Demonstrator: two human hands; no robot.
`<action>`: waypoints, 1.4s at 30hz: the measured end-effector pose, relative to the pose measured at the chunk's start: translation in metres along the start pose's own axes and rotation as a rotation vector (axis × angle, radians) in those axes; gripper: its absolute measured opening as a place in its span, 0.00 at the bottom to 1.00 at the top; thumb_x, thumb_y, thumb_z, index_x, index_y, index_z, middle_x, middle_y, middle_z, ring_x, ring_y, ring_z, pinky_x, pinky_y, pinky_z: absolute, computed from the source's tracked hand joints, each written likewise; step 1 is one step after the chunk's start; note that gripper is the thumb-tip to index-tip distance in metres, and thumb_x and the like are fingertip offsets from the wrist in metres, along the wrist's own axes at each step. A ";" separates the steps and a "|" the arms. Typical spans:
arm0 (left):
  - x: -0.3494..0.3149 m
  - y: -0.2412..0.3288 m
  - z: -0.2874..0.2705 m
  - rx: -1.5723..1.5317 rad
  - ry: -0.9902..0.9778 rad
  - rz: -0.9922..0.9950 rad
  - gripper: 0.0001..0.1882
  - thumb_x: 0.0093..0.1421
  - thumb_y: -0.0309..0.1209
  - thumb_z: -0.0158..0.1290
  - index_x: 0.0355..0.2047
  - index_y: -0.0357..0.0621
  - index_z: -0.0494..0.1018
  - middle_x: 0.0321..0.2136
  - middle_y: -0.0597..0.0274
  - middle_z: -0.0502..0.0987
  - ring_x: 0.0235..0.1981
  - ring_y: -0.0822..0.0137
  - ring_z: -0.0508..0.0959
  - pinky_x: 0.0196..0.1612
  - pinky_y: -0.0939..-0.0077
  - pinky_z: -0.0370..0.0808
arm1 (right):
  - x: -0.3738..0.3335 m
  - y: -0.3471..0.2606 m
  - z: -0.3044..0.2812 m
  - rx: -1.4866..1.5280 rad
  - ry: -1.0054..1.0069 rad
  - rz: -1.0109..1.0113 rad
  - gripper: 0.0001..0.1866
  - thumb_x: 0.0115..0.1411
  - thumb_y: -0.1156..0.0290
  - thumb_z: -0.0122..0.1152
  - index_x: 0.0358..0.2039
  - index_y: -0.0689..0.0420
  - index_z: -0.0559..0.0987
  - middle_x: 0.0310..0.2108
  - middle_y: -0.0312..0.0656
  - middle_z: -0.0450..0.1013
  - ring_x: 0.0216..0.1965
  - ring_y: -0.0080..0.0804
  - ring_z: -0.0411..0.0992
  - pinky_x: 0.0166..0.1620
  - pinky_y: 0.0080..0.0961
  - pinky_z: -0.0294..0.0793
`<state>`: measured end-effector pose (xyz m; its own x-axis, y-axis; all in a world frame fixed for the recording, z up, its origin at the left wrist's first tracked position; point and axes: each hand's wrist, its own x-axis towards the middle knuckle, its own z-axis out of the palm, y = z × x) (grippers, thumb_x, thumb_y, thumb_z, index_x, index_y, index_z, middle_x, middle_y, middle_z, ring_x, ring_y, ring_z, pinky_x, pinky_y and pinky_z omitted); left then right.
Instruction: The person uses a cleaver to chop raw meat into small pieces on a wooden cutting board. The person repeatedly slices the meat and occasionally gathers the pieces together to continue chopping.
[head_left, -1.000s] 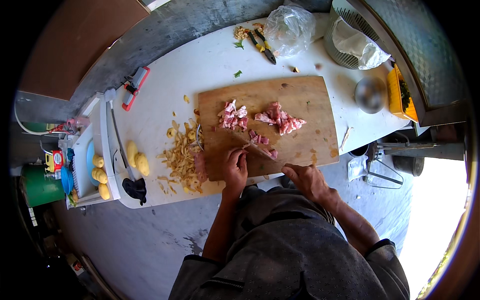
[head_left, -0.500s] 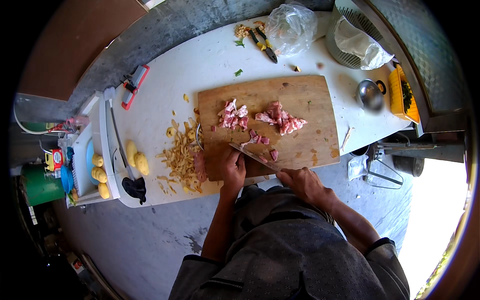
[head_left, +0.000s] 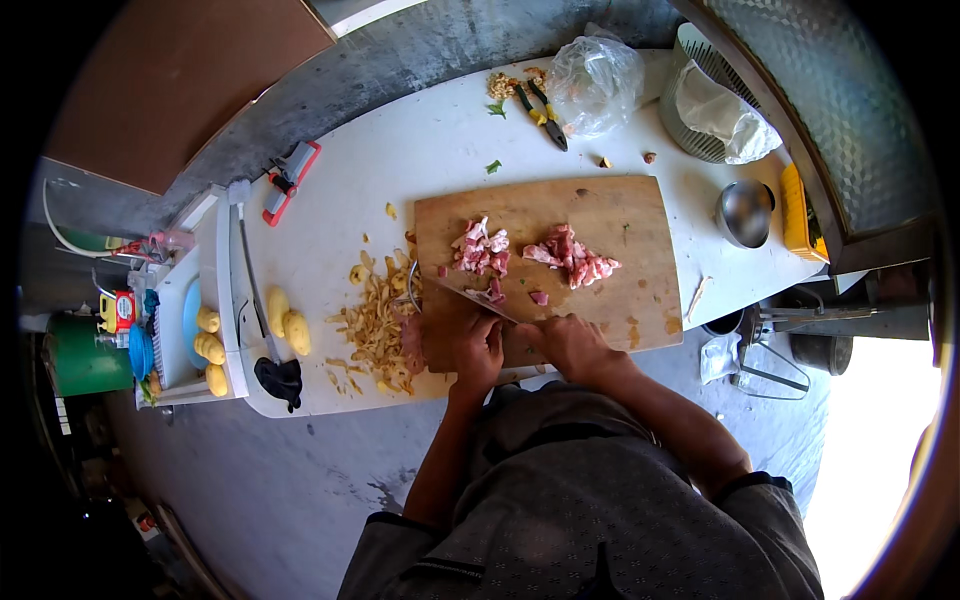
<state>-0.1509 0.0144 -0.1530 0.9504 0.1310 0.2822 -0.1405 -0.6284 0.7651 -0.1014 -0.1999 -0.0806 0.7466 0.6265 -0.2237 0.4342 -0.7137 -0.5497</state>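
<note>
Raw meat lies on a wooden cutting board (head_left: 600, 330) in front of me. My right hand (head_left: 572, 346) is closed round the handle of a knife (head_left: 480, 302), its blade pointing left and away across the board's near part. Beside the blade, my left hand (head_left: 479, 347) is curled with its fingers pressed together; whatever they hold is hidden. Just beyond the blade are small cut meat pieces (head_left: 539, 298). Farther back sit a heap of chopped, fatty meat (head_left: 480, 248) on the left and a larger meat pile (head_left: 572, 258) on the right.
Potato peels (head_left: 375, 320) spread left of the board, near whole potatoes (head_left: 296, 331) and a black cloth (head_left: 278, 380). Pliers (head_left: 545, 118) and a clear plastic bag (head_left: 597, 85) lie at the back. A metal bowl (head_left: 745, 215) and a yellow basket (head_left: 800, 215) stand right.
The knife and my right hand have moved left over the board, closer to my left hand. The blade tip now reaches nearer the board's left edge. The whole view has shifted slightly.
</note>
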 end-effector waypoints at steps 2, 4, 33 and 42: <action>0.002 0.002 -0.002 -0.025 0.013 0.019 0.05 0.65 0.19 0.60 0.41 0.38 0.80 0.37 0.49 0.81 0.37 0.44 0.82 0.40 0.57 0.79 | -0.010 0.009 -0.017 0.108 -0.019 0.049 0.22 0.81 0.53 0.48 0.54 0.53 0.85 0.34 0.55 0.83 0.40 0.59 0.83 0.45 0.53 0.83; 0.007 0.010 -0.003 -0.068 0.037 0.054 0.05 0.66 0.19 0.60 0.41 0.38 0.79 0.36 0.49 0.81 0.37 0.45 0.82 0.41 0.58 0.78 | -0.022 0.003 -0.047 0.250 0.005 0.131 0.24 0.81 0.50 0.48 0.54 0.54 0.86 0.37 0.61 0.82 0.43 0.62 0.82 0.49 0.55 0.81; 0.002 0.015 0.007 0.005 0.082 0.043 0.13 0.59 0.15 0.61 0.44 0.37 0.83 0.35 0.48 0.81 0.36 0.44 0.82 0.39 0.55 0.78 | -0.100 -0.015 -0.070 0.443 -0.180 0.376 0.23 0.80 0.51 0.51 0.50 0.57 0.85 0.32 0.63 0.81 0.39 0.66 0.81 0.46 0.54 0.81; -0.008 -0.011 0.008 -0.106 -0.017 -0.036 0.12 0.60 0.13 0.59 0.43 0.36 0.84 0.37 0.48 0.84 0.39 0.48 0.85 0.42 0.60 0.81 | -0.052 -0.010 -0.035 0.322 -0.073 0.212 0.20 0.80 0.57 0.53 0.51 0.61 0.85 0.32 0.62 0.81 0.36 0.64 0.82 0.41 0.53 0.81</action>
<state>-0.1549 0.0141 -0.1688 0.9598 0.1381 0.2443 -0.1342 -0.5386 0.8318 -0.1269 -0.2359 -0.0355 0.7597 0.5051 -0.4096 0.0853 -0.7018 -0.7072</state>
